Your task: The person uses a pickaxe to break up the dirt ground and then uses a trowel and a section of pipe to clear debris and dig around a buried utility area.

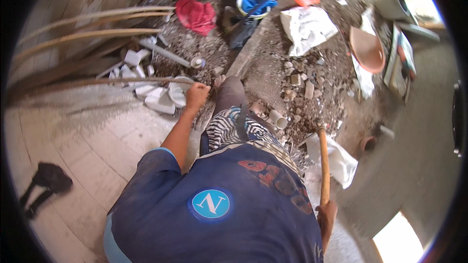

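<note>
My right hand (pixel 327 216) is wrapped round the lower end of a long wooden tool handle (pixel 324 165). The handle points away from me, and its far end meets rubble and a white sack (pixel 341 163); I cannot make out what kind of head it carries. Held out ahead, my left hand (pixel 197 96) has its fingers curled closed. Right beside it is the end of a thin brown pole (pixel 112 81); whether the hand touches the pole is unclear. Broken white pieces (pixel 161 100) lie just left of that hand.
Rubble (pixel 302 85) covers the ground ahead, with a short white pipe (pixel 278 119) in it. Long wooden poles (pixel 97 34) extend from the left. Beyond lie a red cloth (pixel 195 14), a white sack (pixel 307 27) and an orange curved piece (pixel 366 51). A grey wall (pixel 419 117) stands right.
</note>
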### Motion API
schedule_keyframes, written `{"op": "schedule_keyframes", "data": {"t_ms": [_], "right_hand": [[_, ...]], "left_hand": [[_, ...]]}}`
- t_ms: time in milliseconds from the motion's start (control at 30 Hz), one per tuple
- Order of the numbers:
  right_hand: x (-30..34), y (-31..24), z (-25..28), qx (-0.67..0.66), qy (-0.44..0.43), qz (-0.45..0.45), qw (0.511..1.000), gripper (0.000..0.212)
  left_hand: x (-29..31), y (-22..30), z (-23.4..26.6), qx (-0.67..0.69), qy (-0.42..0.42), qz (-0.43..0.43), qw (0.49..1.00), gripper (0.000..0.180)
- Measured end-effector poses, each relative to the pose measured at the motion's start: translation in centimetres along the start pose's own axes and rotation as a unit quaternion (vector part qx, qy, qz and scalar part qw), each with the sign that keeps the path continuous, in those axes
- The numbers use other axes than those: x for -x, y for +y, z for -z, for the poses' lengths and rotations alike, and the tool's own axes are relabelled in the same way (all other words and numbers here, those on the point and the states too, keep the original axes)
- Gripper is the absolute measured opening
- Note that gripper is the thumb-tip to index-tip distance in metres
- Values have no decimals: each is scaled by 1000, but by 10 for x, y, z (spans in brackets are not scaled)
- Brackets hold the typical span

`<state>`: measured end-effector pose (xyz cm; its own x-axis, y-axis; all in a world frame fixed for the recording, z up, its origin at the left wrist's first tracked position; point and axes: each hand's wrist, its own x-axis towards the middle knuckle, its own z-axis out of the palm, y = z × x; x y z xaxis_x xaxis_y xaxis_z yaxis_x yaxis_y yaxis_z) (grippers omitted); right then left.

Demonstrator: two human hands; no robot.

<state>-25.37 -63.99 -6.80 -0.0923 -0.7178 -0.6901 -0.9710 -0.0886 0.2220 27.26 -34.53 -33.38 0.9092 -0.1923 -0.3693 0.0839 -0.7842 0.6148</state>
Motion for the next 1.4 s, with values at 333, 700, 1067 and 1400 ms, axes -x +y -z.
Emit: {"op": "schedule_keyframes", "data": {"t_ms": [333,700,1067,1400], "right_hand": [[-55,-170,82,-397,-136,151,895,19],[7,-412,36,-426,-328,321,780,30],[152,-499,9,-307,-646,278,641,33],[4,-489,22,-143,-281,550,773,33]], "left_hand": [[114,191,29,60,-198,-326,922,42],[133,223,41,162,-39,-455,875,55],[144,182,189,95,158,-395,900,46],[152,-59,260,184,424,57,885,35]]}}
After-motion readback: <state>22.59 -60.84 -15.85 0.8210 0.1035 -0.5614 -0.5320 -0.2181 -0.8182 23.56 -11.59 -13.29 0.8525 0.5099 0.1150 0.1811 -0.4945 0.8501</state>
